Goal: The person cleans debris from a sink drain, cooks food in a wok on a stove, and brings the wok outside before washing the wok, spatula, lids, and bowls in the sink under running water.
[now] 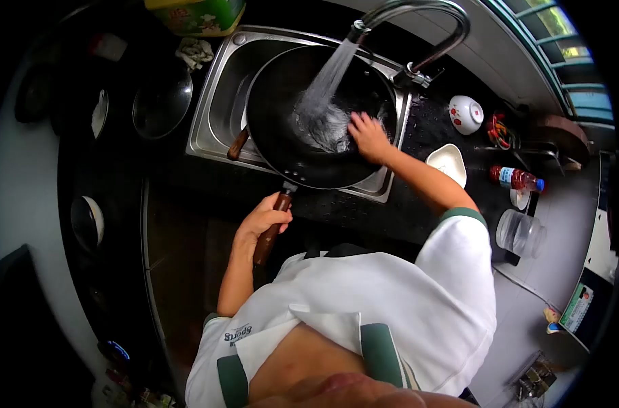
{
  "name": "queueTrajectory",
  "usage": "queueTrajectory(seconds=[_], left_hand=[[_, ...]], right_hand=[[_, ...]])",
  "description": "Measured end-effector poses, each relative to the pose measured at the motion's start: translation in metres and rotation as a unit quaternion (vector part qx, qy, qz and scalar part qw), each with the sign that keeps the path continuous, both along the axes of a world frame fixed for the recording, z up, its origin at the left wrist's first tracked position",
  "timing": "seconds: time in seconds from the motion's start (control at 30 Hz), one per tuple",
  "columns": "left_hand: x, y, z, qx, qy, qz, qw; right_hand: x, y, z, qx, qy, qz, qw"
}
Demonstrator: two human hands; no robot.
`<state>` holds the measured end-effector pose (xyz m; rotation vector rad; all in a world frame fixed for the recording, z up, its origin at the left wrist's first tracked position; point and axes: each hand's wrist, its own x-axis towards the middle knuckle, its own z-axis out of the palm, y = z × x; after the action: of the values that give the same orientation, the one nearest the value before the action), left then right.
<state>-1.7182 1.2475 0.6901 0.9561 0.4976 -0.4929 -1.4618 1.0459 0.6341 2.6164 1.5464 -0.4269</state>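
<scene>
My left hand (267, 219) is wrapped round the brown wooden handle (264, 246) of a large black wok (282, 139). The wok rests tilted over the stainless steel sink (211, 115). From the curved tap (452, 20) a wide stream of water (331, 71) pours into it and swirls on the bottom. Over the right side of the wok's inside, my right hand (372, 139) reaches to the edge of the splashing water with its fingers apart. Foam and glare blur the spot by its fingertips. A second wooden-handled tool (238, 145) shows at the wok's left rim.
Right of the sink stand a flower-patterned bowl (466, 114), a white dish (448, 163), a bottle with a blue cap (520, 179) and a clear jar (517, 232). Left are a glass lid (162, 102) and a crumpled cloth (194, 52). A green-yellow container (197, 17) stands behind.
</scene>
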Motion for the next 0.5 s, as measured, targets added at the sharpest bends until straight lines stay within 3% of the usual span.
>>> queueTrajectory(seconds=[0.03,0.1,0.17,0.23,0.3,0.37,0.5], left_hand=[[0.003,-0.002,-0.003,-0.025,0.006,0.004,1.0],[0.008,-0.003,-0.01,-0.053,0.018,0.014,0.998],[0.012,-0.001,-0.024,-0.082,0.02,-0.008,0.996],[0.016,0.003,-0.03,-0.075,0.013,-0.022,0.997],[0.016,0.008,-0.028,-0.031,0.042,-0.064,0.997],[0.017,0.012,-0.028,-0.034,0.043,-0.06,0.997],[0.011,0.016,-0.031,-0.059,0.021,-0.04,0.997]], right_hand=[[-0.016,0.01,0.013,-0.103,0.136,-0.031,0.985],[-0.06,0.02,-0.02,0.102,0.217,0.042,0.97],[-0.079,0.073,-0.028,0.28,0.298,0.019,0.912],[-0.058,0.128,-0.048,0.352,0.126,0.049,0.926],[0.0,0.162,-0.053,0.327,-0.028,0.079,0.941],[0.06,0.157,-0.036,0.231,-0.171,0.056,0.956],[0.096,0.057,-0.026,0.094,-0.245,0.083,0.961]])
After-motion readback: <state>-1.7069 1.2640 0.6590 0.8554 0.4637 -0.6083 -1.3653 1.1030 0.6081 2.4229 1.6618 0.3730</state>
